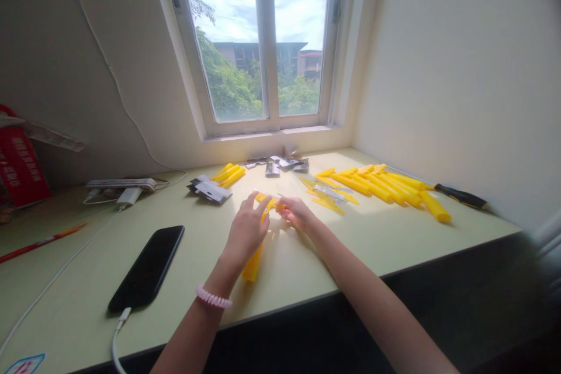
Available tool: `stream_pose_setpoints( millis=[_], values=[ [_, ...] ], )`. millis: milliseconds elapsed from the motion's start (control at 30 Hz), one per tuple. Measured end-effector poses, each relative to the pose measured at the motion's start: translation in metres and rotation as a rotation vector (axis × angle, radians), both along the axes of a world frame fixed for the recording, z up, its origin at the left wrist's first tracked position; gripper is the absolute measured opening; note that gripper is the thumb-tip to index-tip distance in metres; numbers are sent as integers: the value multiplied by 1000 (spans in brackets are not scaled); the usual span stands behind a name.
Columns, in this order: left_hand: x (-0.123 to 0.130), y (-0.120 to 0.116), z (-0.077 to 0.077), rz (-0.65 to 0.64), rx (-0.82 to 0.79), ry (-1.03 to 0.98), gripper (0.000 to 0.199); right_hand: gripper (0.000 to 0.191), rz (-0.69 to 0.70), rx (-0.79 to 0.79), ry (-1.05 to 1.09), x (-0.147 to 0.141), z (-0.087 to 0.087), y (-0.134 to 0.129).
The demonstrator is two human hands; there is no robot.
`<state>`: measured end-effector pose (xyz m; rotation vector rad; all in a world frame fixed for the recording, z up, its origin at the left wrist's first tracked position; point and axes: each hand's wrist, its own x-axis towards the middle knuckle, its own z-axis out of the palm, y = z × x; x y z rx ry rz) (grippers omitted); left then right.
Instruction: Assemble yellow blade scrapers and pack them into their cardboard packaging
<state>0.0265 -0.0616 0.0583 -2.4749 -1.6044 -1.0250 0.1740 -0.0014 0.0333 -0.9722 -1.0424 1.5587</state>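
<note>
A long yellow plastic cutter handle runs up from the desk under my left hand, whose fingers curl around its upper part. My right hand pinches a small yellow piece at the handle's upper end, fingertips close to my left fingers. Beyond my right hand lie flat yellow parts with metal pieces. A row of yellow handles is piled to the right, and a smaller yellow bunch lies to the left, next to grey-and-black blade packets.
More small metal parts sit below the window. A black-handled screwdriver lies at the far right. On the left are a black smartphone with a white cable, a power strip, a red box and a pencil.
</note>
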Motion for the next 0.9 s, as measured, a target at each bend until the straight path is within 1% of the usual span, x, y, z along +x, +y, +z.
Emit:
stream_pose_setpoints(
  millis=[100, 200, 267, 367, 467, 600, 767, 833, 900],
  values=[
    [6, -8, 2, 31, -103, 136, 46, 6, 13, 24, -8, 1, -2, 1],
    [11, -11, -1, 71, -160, 217, 50, 8, 7, 28, -15, 1, -2, 1],
    [13, -10, -4, 96, -158, 255, 53, 8, 5, 27, -1, 0, -1, 0],
    [13, -9, -9, 126, -110, 317, 58, 8, -5, 25, 35, 0, 0, -1],
    [13, -7, -11, 127, -85, 380, 59, 9, -7, 24, 40, 0, 2, -2],
    [11, -6, -9, 142, -82, 370, 56, 7, 23, 51, -8, 0, 5, -6],
    [11, -7, -6, 210, -26, 309, 55, 15, 108, 237, -8, -2, 7, -11],
    [12, -8, -6, 213, -8, 303, 55, 16, 106, 276, -19, -3, 6, -11],
    [12, -9, -6, 200, 1, 290, 55, 16, 89, 271, -41, -4, 4, -11]
  ],
)
